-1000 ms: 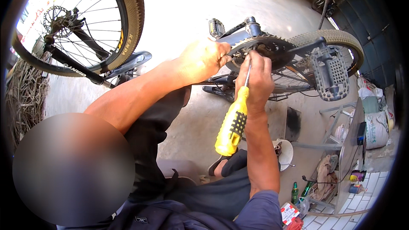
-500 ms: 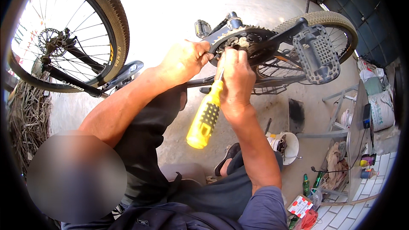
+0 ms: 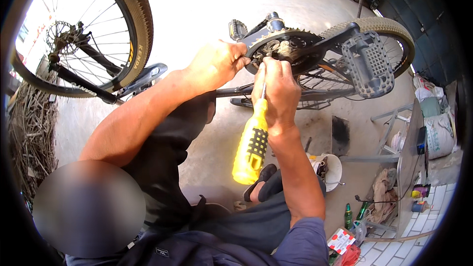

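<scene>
My right hand is closed around a screwdriver; its yellow handle with black grip dots hangs below the palm. The metal shaft runs up along my fingers, and its tip is hidden by them. My left hand is closed in a pinch at the left edge of the bicycle's chainring; what the fingertips hold is hidden. Both hands meet at the greasy crank centre. A black pedal sits on the crank arm to the right, and a second pedal lies beyond my left hand.
The bicycle's front wheel rises at the left, its rear wheel at the far right. A white bucket holding tools stands below my right forearm, near a metal-framed table. Green bottles and sacks are at the right.
The screwdriver handle has swung slightly right and hangs more upright. My right hand has shifted a little to the right. My left hand keeps its pinch at the chainring.
</scene>
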`<state>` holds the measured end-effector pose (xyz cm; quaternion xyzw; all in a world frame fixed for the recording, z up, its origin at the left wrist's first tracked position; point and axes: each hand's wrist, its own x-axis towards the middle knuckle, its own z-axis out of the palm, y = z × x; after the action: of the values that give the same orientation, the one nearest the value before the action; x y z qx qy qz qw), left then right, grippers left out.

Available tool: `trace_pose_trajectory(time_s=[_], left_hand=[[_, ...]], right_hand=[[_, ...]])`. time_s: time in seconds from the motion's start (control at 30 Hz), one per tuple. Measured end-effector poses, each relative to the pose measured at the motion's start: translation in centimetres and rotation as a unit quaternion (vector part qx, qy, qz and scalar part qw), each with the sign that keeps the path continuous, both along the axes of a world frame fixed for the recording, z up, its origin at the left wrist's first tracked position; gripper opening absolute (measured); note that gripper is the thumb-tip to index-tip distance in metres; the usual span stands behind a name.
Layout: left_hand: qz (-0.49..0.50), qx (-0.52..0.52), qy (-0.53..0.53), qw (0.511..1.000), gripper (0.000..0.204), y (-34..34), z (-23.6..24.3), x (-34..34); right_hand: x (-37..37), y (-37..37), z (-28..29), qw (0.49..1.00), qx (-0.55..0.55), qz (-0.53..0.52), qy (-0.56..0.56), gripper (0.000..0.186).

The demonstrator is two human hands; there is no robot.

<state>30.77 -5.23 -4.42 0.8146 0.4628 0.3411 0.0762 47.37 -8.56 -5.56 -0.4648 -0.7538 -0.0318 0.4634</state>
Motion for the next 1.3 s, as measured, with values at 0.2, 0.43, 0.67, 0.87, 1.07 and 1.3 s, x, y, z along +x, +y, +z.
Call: trace_pose_trajectory(time_s=[0.2,0.43,0.67,0.87,1.07,1.3], left_hand=[[0.032,-0.045,0.05,0.997,0.019,-0.1,0.5,0.5],[0.009,-0.026,-0.006,1.0,0.015,0.1,0.0,0.3],[0.0,-0.006,-0.011,1.0,0.018,-0.1,0.3,0.3],[0.002,-0.011,-0.008,1.0,0.02,-0.2,0.4,0.4],[0.006,-0.035,0.015,0.999,0.016,0.0,0.5,0.9],[0.064,0.01,0.194,0.979,0.013,-1.1,-1.9,0.4]], right_hand=[[1.1,0.4,-0.6,0.999,0.046,-0.019,-0.004,0.015],[0.8,0.3,-0.7,1.0,0.014,-0.005,-0.012,0.012],[1.0,0.5,-0.4,0.997,0.043,-0.061,0.016,0.014],[0.7,0.0,-0.3,0.999,0.013,-0.031,0.009,0.012],[1.2,0.6,-0.5,0.997,0.014,-0.058,0.04,0.015],[1.8,1.1,-0.7,0.997,0.056,0.02,0.054,0.012]])
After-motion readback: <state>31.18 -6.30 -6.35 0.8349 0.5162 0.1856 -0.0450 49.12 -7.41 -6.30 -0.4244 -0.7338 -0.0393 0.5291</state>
